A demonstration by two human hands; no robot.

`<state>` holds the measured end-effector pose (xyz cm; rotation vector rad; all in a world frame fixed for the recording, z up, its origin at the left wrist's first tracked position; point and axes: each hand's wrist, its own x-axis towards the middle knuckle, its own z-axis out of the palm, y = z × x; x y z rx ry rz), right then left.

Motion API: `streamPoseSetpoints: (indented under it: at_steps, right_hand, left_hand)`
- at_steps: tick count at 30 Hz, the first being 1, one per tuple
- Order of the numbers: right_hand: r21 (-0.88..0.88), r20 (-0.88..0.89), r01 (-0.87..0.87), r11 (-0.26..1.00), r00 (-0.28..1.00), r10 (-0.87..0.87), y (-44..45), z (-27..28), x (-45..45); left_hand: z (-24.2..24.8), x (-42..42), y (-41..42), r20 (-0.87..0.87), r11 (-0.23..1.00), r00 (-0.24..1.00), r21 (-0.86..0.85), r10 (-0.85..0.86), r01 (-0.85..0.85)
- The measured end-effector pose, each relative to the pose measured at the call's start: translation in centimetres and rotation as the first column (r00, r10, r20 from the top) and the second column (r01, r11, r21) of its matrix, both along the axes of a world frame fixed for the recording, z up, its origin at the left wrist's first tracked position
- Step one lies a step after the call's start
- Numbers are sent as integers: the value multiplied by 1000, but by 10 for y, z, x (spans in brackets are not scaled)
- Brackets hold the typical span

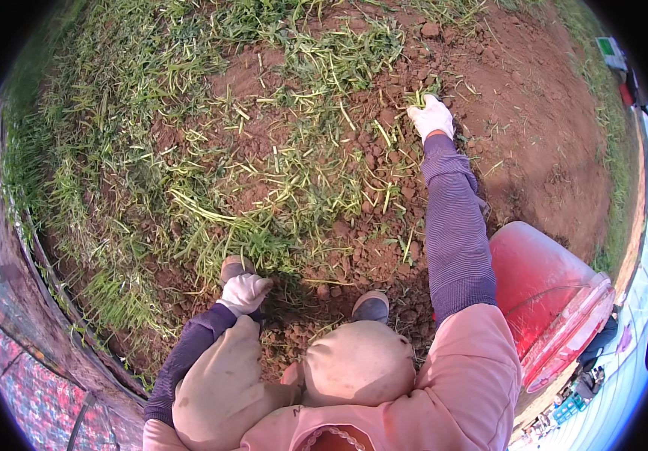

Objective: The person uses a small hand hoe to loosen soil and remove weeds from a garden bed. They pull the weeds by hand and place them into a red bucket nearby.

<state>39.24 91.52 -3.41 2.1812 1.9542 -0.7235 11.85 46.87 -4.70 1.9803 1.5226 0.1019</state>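
Note:
My right hand (433,117), in a white glove, reaches far forward to the soil. Its fingers close around a small bunch of green stems (419,100) at ground level; the fingertips are partly hidden. My left hand (244,293), also gloved in white, is curled in front of my left knee, just above the left shoe (236,265). Nothing shows in it. Cut green stalks and leaves (205,208) lie scattered over the reddish soil (369,248) before me.
A red bucket (544,282) lies tilted beside my right arm. Smoother bare soil (538,124) stretches along the right. Dense grass (31,152) and a wall-like sheet (25,372) border the left. A blue crate (569,407) stands at the lower right. My right shoe (371,307) is on the soil.

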Motion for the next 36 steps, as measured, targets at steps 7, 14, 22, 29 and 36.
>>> streamPoseSetpoints:
  at_steps: [7, 14, 22, 29, 36]
  right_hand:
    - [148, -671, 213, 966, 739, -60, 8, -3, 50]
    - [95, 22, -289, 953, 957, 288, -1, -30, 10]
    - [-71, -434, -112, 991, 898, 70, 5, 18, -28]
    - [179, -68, -326, 928, 937, 343, 10, -37, -41]
    - [-6, -686, 379, 925, 672, -280, -6, -13, 40]
  left_hand:
    - [-1, 0, 2, 46, 999, 999, -47, 14, -11]
    - [-3, 3, 0, 38, 1000, 999, -22, 23, -22]
    - [2, -6, -8, -13, 999, 1000, -36, 28, -29]
    - [-7, 4, 0, 58, 999, 998, 30, 26, -27]
    - [-4, 5, 3, 41, 1000, 999, -1, 4, -4]
